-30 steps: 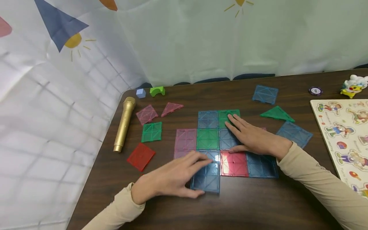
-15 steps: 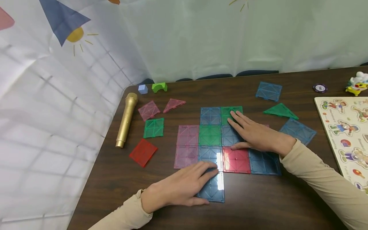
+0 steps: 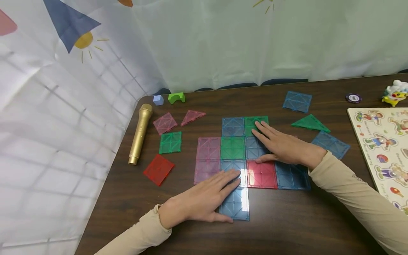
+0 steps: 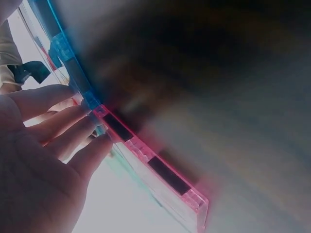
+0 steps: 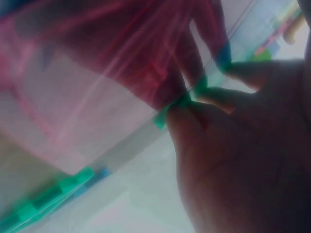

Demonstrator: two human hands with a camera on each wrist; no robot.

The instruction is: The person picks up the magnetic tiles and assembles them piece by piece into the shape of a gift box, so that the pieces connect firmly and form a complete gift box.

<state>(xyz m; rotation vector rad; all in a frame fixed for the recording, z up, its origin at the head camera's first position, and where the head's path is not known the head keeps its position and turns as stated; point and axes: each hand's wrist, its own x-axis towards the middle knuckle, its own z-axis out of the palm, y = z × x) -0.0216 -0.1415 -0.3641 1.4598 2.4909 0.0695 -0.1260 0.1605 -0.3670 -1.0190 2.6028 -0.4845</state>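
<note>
In the head view my left hand [image 3: 207, 198] lies with extended fingers over a blue square magnetic tile [image 3: 238, 205] at the front of a flat tile patchwork. Its fingertips reach onto the blue tile [image 3: 231, 165] directly behind. My right hand [image 3: 283, 147] rests with spread fingers on the patchwork's right part, fingertips on a green tile [image 3: 251, 122] and thumb at the top of a glossy red tile [image 3: 262, 175]. Purple tiles [image 3: 207, 171] form the left side. The left wrist view shows straight fingers [image 4: 92, 155] at the edge of a pink tile [image 4: 150, 158].
Loose at left lie a red tile [image 3: 158, 170], a green tile [image 3: 170, 142], pink pieces [image 3: 164, 123] and a gold microphone [image 3: 140, 134]. To the right are blue tiles [image 3: 331, 143], a green triangle [image 3: 310, 123] and a picture puzzle board [image 3: 379, 148]. A curtain [image 3: 207, 42] hangs behind.
The front blue tile went from overlapping the one behind it to lying edge to edge in front of it. My left hand's fingers have straightened and moved slightly right; the right hand stayed put.
</note>
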